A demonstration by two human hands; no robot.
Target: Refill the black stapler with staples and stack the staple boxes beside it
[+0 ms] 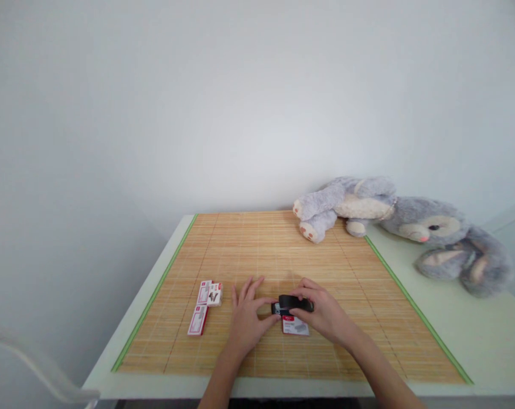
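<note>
Black stapler (297,303), right grip (324,308) holding it, left grip (248,318) pinching its end, green-edged mat (257,250) beyond

Stapler (295,303) between hands (246,322), box (295,326) before it, three boxes (198,320) left, plush toy (364,205) behind right

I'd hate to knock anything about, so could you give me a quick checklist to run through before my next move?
1. Right grip on the black stapler: ok, thumb and fingers are around it.
2. Left grip firm on the stapler's left end: cannot tell; thumb and forefinger are at it.
3. Near side of the stapler free: not ok, a red-and-white box lies right there.
4. Staples loaded: cannot tell, the inside is hidden.
5. Three small boxes on the left clear of both hands: ok, a gap shows.
6. Plush toy clear of both hands: ok.
</note>
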